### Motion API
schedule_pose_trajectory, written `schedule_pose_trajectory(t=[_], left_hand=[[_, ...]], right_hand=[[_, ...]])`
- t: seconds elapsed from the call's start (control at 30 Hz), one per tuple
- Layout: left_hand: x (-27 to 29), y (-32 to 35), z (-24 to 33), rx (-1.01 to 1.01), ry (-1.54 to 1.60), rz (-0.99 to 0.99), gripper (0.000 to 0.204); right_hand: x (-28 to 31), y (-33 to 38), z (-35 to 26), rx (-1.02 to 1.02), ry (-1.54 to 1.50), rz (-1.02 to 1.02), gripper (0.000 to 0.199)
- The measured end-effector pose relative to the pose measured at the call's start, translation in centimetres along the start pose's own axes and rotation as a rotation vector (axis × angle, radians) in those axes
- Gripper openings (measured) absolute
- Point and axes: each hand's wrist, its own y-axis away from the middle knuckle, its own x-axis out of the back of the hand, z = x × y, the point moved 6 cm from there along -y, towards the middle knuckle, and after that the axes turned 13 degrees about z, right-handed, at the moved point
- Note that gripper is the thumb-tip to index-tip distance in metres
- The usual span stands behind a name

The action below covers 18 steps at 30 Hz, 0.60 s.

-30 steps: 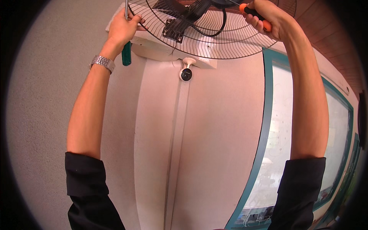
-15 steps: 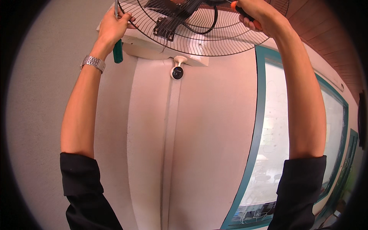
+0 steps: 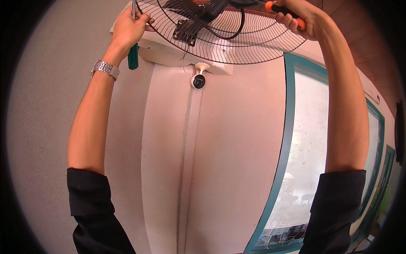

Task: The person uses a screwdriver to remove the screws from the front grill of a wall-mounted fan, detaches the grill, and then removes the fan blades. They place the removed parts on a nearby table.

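Note:
A wall-mounted fan with a black wire guard [image 3: 253,46] hangs overhead at the top of the view. My left hand [image 3: 129,27] grips a green-handled screwdriver [image 3: 133,57], handle pointing down, at the guard's left rim. My right hand [image 3: 302,17] holds an orange-and-black handled tool [image 3: 281,10] against the guard's upper right part. A black bracket [image 3: 186,29] and a black cable [image 3: 239,27] show through the wires. A metal watch [image 3: 105,67] sits on my left wrist.
A white pillar [image 3: 220,161] runs down the middle with a thin cable along it. A small white-and-black camera [image 3: 198,80] hangs under the ledge. A teal-framed window [image 3: 308,161] lies to the right, a grey rough wall [image 3: 42,127] to the left.
Both hands stay on the fan guard with their tools. The view has tilted, so the fan and hands sit a little higher and more to the right in the picture.

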Motion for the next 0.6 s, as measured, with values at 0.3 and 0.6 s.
schedule_pose_trajectory(t=[0.3, 0.6], left_hand=[[0.0, -0.3, 0.0, -0.083, 0.029, 0.017, 0.02], [0.0, 0.0, 0.6, 0.045, 0.03, -0.001, 0.019]], right_hand=[[-0.8, 0.8, -0.8, 0.014, 0.072, 0.07, 0.026], [-0.7, 0.3, -1.5, -0.063, 0.112, 0.014, 0.034]])
